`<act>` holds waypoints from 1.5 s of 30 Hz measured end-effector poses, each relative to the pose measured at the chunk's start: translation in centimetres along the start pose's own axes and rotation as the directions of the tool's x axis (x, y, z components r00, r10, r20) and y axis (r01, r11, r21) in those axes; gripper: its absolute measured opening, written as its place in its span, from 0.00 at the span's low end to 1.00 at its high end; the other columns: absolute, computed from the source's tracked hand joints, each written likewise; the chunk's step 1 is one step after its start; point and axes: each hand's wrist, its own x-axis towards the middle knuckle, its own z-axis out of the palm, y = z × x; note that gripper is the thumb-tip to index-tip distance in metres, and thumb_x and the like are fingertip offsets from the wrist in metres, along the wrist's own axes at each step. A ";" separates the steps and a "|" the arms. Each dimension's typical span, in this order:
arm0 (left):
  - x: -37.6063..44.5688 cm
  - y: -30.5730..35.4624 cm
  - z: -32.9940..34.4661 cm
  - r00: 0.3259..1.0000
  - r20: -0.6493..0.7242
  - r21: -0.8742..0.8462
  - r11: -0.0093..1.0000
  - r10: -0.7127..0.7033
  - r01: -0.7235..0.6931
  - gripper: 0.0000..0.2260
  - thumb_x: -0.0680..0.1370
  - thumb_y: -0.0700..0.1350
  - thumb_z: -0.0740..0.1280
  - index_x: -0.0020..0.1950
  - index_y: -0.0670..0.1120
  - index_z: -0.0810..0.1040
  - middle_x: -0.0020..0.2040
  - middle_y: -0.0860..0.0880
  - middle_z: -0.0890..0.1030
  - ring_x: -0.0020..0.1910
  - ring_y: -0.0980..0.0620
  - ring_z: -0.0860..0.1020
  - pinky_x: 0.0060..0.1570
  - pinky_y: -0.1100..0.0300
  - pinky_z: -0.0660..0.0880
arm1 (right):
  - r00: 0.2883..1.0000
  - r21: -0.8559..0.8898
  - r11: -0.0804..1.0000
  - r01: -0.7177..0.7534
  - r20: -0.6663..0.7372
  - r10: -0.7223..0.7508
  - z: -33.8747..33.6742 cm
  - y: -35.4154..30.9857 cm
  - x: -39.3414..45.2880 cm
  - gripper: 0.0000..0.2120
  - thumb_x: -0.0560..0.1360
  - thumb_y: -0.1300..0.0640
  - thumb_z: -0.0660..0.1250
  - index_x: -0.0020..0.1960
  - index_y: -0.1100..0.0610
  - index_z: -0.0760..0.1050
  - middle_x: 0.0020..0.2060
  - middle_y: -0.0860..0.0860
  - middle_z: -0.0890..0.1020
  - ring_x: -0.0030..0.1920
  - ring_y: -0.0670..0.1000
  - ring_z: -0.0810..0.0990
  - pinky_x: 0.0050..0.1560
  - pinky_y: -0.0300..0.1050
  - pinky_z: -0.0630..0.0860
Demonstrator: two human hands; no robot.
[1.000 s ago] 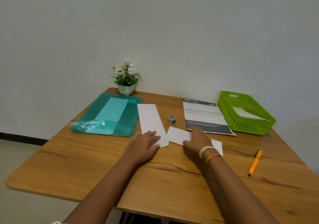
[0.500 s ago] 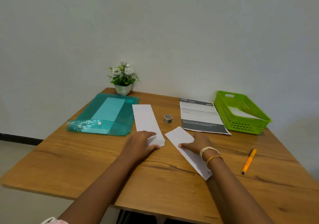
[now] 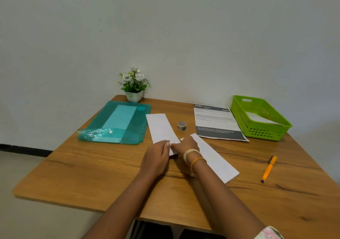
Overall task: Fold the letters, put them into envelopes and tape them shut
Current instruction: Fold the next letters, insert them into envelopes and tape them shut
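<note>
A long white envelope (image 3: 159, 128) lies lengthwise at mid-table. My left hand (image 3: 156, 155) rests on its near end. My right hand (image 3: 184, 145) comes in from the right, and the fingertips of both hands meet and pinch that near end. A folded white letter (image 3: 217, 162) lies diagonally just right of my right wrist, which covers its far corner. Its layered edge shows at the near end, and neither hand holds it. A small roll of tape (image 3: 182, 125) stands behind the hands, between the envelope and a printed sheet (image 3: 215, 121).
A teal plastic folder (image 3: 117, 122) lies at the left. A potted white flower (image 3: 134, 84) stands at the back by the wall. A green basket (image 3: 239, 109) holding white paper sits at the far right. An orange pen (image 3: 268, 169) lies at the right.
My right hand turned the folded letter to lie diagonally, let it go and moved left to the envelope's near end. My left hand stayed on the envelope.
</note>
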 end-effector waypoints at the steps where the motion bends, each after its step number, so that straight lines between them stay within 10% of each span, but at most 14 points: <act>1: 0.0 0.0 -0.2 1.000 0.000 -0.017 1.000 -0.002 0.002 0.16 0.83 0.49 0.56 0.63 0.47 0.79 0.58 0.48 0.82 0.55 0.53 0.78 0.52 0.60 0.75 | 0.999 0.024 0.999 -0.024 0.029 0.024 0.2 -0.4 0.2 0.22 0.71 0.45 0.70 0.57 0.59 0.76 0.57 0.57 0.80 0.56 0.58 0.78 0.46 0.46 0.72; 7: -0.1 0.1 -0.6 0.994 -0.091 -0.214 0.976 -0.067 0.046 0.15 0.83 0.48 0.56 0.64 0.48 0.77 0.55 0.50 0.81 0.53 0.56 0.78 0.48 0.62 0.75 | 0.994 0.063 0.997 0.050 -0.099 -0.044 -0.5 -1.5 -0.1 0.18 0.70 0.52 0.70 0.57 0.59 0.77 0.54 0.58 0.81 0.54 0.59 0.79 0.49 0.47 0.76; 11: 0.5 -0.2 -1.2 0.956 -0.188 -0.373 0.917 -0.225 0.142 0.11 0.83 0.45 0.57 0.60 0.51 0.77 0.44 0.56 0.78 0.41 0.65 0.74 0.41 0.66 0.69 | 0.762 -0.189 0.900 0.393 -0.481 -0.433 -1.6 -1.5 -1.7 0.12 0.72 0.60 0.68 0.55 0.55 0.81 0.48 0.56 0.80 0.49 0.57 0.77 0.43 0.42 0.73; 15: 0.8 -0.4 -1.2 0.929 -0.139 -0.493 0.838 -0.342 0.234 0.14 0.83 0.49 0.57 0.67 0.49 0.72 0.53 0.53 0.79 0.49 0.62 0.77 0.43 0.68 0.70 | 0.676 -0.400 0.763 0.507 -0.365 -0.640 -0.4 -0.5 -2.3 0.13 0.73 0.63 0.67 0.56 0.57 0.81 0.51 0.57 0.77 0.51 0.57 0.76 0.41 0.45 0.74; 17: 1.3 -0.2 -1.2 0.910 0.038 -0.655 0.677 -0.413 0.335 0.18 0.83 0.50 0.57 0.71 0.46 0.68 0.60 0.45 0.78 0.56 0.51 0.78 0.51 0.59 0.75 | 0.702 -0.382 0.769 0.513 -0.330 -0.632 0.6 0.5 -2.7 0.13 0.73 0.62 0.67 0.57 0.56 0.80 0.52 0.57 0.78 0.51 0.57 0.77 0.43 0.46 0.75; 22: 2.1 0.9 -1.5 0.750 0.540 -0.835 -0.130 -0.381 0.535 0.18 0.83 0.50 0.57 0.66 0.40 0.72 0.55 0.39 0.82 0.50 0.43 0.82 0.46 0.48 0.81 | 0.659 -0.374 0.698 0.611 -0.248 -0.710 2.9 1.6 -3.9 0.15 0.72 0.59 0.68 0.59 0.55 0.79 0.49 0.56 0.81 0.48 0.57 0.79 0.44 0.48 0.77; 30: 2.0 0.3 -1.4 0.721 0.515 -0.816 -0.006 -0.464 0.578 0.14 0.83 0.39 0.57 0.68 0.39 0.68 0.58 0.38 0.80 0.50 0.40 0.82 0.40 0.46 0.82 | 0.693 0.029 0.719 0.694 -0.296 -0.657 1.9 4.0 -4.6 0.13 0.73 0.50 0.66 0.55 0.53 0.81 0.52 0.47 0.84 0.50 0.44 0.80 0.52 0.37 0.78; 45: 1.7 -0.5 -1.3 0.734 0.562 -0.820 -0.141 -0.380 0.555 0.10 0.83 0.42 0.56 0.61 0.41 0.71 0.51 0.39 0.84 0.50 0.40 0.83 0.47 0.44 0.81 | 0.713 -0.179 0.710 0.681 -0.063 -0.699 0.9 2.7 -3.7 0.17 0.74 0.53 0.66 0.63 0.53 0.77 0.60 0.49 0.81 0.58 0.49 0.79 0.60 0.38 0.72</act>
